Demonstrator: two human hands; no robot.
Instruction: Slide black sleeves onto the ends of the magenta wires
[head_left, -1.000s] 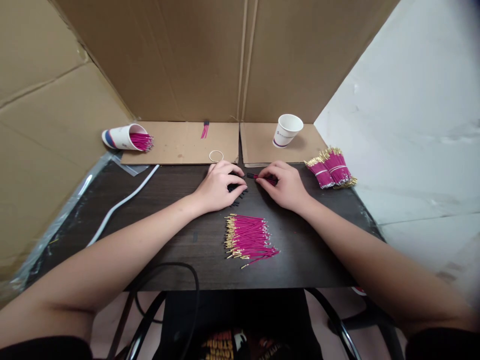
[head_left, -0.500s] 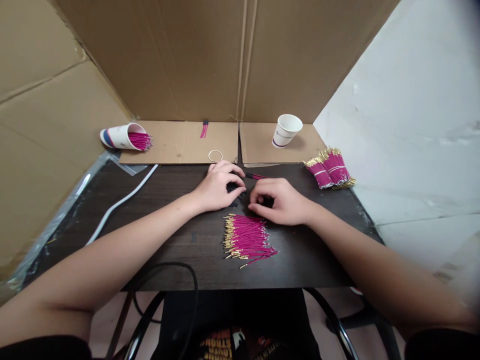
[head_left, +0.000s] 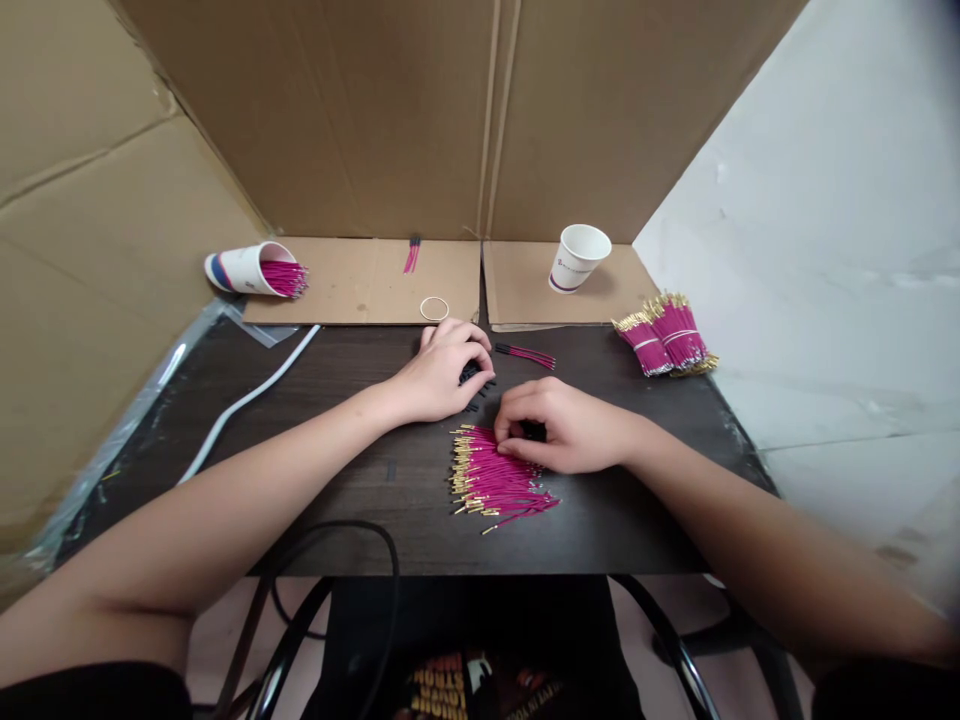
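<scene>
My left hand [head_left: 448,372] rests on the dark table, its fingers curled and closed over a heap of small black pieces [head_left: 471,374]. Thumb and forefinger meet there; what they pinch is too small to make out. At the upper edge of a pile of pink wires with gold tips [head_left: 495,478], my right hand [head_left: 566,425] is closed in a pinch, fingertips at the wires. Whether a wire is between them is hidden. Just beyond both hands lie a few pink wires with black ends [head_left: 526,355].
A paper cup [head_left: 238,270] full of pink wires lies on its side at left. Another paper cup [head_left: 579,258] stands upright on cardboard [head_left: 517,285]. Banded wire bundles [head_left: 666,335] sit at right. A rubber band [head_left: 434,309], more wires [head_left: 412,255] and a white cable [head_left: 251,398] are also there.
My right hand has moved slightly toward me, onto the top edge of the wire pile, uncovering the black-ended wires behind it. My left hand has stayed nearly in place.
</scene>
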